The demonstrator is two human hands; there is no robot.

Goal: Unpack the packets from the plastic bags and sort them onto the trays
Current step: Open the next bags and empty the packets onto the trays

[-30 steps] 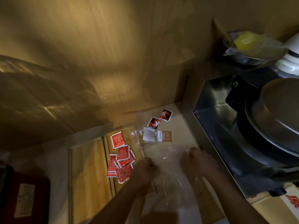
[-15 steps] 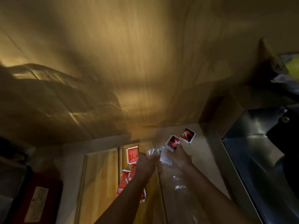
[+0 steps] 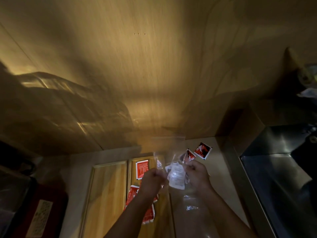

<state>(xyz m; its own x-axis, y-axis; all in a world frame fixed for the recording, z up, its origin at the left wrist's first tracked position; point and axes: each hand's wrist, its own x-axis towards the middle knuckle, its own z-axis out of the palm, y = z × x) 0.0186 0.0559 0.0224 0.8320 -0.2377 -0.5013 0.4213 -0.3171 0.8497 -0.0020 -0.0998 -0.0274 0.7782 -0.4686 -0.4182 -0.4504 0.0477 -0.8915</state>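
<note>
Both hands hold a small clear plastic bag (image 3: 169, 157) up above the counter. My left hand (image 3: 151, 182) pinches its left edge and my right hand (image 3: 197, 176) its right edge. A white packet (image 3: 176, 176) shows between the hands, seemingly inside the bag. Below, several red packets (image 3: 142, 169) lie on the right one of two wooden trays (image 3: 164, 208). The left wooden tray (image 3: 106, 194) is bare. Two red-and-black packets (image 3: 203, 150) lie on the counter behind my right hand. A larger clear plastic bag (image 3: 190, 205) lies flat under my forearms.
A wooden wall (image 3: 137, 74) fills the upper view. A steel sink or appliance (image 3: 283, 177) stands at the right. A dark red box (image 3: 39, 215) with a label sits at the lower left.
The hands went from the flat bag low on the counter up to the small bag, lifted it and now spread it apart. The camera has tilted up and to the left.
</note>
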